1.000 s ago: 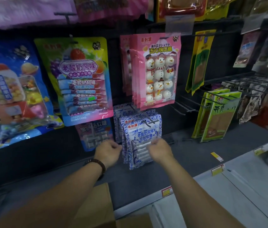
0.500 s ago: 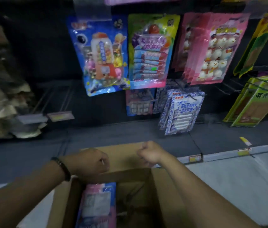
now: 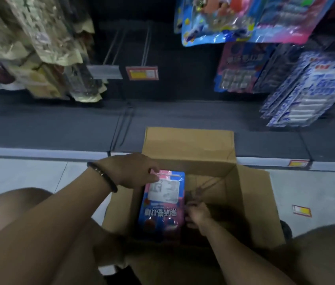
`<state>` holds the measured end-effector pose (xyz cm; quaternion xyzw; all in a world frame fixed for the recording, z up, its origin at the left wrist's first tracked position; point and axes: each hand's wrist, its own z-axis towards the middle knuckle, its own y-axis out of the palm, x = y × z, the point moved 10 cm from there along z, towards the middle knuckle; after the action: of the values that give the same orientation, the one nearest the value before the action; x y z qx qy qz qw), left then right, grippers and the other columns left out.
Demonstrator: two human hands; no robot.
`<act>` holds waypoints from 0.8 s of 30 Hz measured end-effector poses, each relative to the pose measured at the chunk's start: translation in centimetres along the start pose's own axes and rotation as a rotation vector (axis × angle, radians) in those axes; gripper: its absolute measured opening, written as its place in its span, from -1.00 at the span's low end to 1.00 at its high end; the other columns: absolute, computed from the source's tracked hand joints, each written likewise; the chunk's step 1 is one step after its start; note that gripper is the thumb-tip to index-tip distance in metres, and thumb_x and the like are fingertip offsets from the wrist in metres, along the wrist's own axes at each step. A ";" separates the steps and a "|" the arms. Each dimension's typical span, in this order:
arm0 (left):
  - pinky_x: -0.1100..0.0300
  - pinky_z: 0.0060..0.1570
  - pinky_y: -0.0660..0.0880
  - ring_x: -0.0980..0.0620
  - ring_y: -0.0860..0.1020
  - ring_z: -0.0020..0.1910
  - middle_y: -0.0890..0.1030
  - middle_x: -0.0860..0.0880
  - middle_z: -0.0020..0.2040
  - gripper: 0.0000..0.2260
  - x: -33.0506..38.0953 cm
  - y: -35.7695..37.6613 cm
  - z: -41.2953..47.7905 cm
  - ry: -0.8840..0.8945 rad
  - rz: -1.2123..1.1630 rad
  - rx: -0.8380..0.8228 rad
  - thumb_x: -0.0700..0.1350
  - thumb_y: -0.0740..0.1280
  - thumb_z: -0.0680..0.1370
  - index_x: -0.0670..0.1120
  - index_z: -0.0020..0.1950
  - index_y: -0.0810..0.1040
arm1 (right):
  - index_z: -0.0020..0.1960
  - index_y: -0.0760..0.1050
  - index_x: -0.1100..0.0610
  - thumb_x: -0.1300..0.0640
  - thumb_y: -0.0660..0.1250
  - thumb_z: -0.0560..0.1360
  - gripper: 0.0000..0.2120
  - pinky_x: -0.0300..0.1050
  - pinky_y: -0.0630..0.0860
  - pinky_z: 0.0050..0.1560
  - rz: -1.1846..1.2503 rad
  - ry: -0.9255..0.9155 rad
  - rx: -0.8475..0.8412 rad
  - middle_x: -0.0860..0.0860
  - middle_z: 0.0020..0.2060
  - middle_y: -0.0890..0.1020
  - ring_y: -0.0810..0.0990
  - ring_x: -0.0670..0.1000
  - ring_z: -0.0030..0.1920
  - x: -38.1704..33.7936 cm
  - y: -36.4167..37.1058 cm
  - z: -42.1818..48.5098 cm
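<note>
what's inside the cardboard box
A pink and blue packet sits at the left side of the cardboard box, the left hand gripping its top, the right hand beside it. Anything under the packet is covered, and the box floor is too dark to read.

I log the cardboard box (image 3: pixel 189 145) as plain brown corrugated card, matt, slightly rough, creased at the flaps. Candy packet (image 3: pixel 162 204) inside: glossy plastic film, pink and blue print, clear window with a little glare. Hanging bags (image 3: pixel 310 89) on the rack: shiny, crinkled plastic too. Hooks (image 3: pixel 146 44): thin bare metal wire, dull sheen. Shelf (image 3: pixel 59 124) base reads dark and matt. Floor (image 3: pixel 28 177): pale smooth tile. Bracelet (image 3: pixel 102 178): dark beads, material unclear on my feed.
</note>
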<state>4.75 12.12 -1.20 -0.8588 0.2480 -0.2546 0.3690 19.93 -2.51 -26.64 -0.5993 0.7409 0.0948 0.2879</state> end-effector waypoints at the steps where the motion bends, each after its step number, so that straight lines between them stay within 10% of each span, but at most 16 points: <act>1: 0.09 0.25 0.48 -0.02 0.56 0.28 0.60 0.02 0.37 -0.65 -0.6 0.6 0.1 -0.010 0.020 -0.031 0.16 0.24 0.71 0.05 0.43 0.56 | 0.00 0.56 0.04 0.01 0.47 0.57 -0.86 0.01 0.69 -0.09 -0.010 0.010 -0.011 0.08 -0.07 0.72 0.68 0.09 -0.10 0.6 0.6 0.6; 10: 0.15 0.04 0.33 0.04 0.49 0.13 0.56 0.02 0.41 -0.61 -1.9 0.6 1.3 -0.021 0.007 -0.048 0.19 0.23 0.70 0.07 0.47 0.50 | 0.01 0.71 0.15 0.19 0.59 0.44 -0.84 0.14 0.72 0.06 -0.017 0.023 -0.054 0.13 -0.08 0.77 0.75 0.12 -0.11 0.8 3.3 3.6; 14: 0.08 0.08 0.51 0.02 0.53 0.10 0.58 0.03 0.38 -0.56 -1.9 0.8 1.4 -0.033 -0.008 -0.065 0.25 0.23 0.67 0.09 0.48 0.48 | 0.07 0.73 0.11 0.02 0.74 0.23 -0.54 0.19 0.71 0.09 0.068 0.018 -0.040 0.08 -0.02 0.78 0.77 0.12 -0.02 1.4 4.4 5.2; 24: 0.22 0.06 0.29 -0.06 0.50 0.37 0.49 -0.04 0.51 -0.63 -0.4 0.6 1.6 -0.042 0.024 -0.103 0.02 0.20 0.75 0.04 0.57 0.44 | 0.28 0.61 0.28 0.18 0.41 0.63 -0.73 0.09 0.62 0.24 -0.084 -0.029 -0.026 0.21 0.17 0.68 0.67 0.19 0.14 -0.3 5.6 3.9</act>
<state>5.31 12.85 -2.68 -0.8788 0.2631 -0.2190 0.3324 15.86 1.13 -30.77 -0.6323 0.7095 0.1009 0.2944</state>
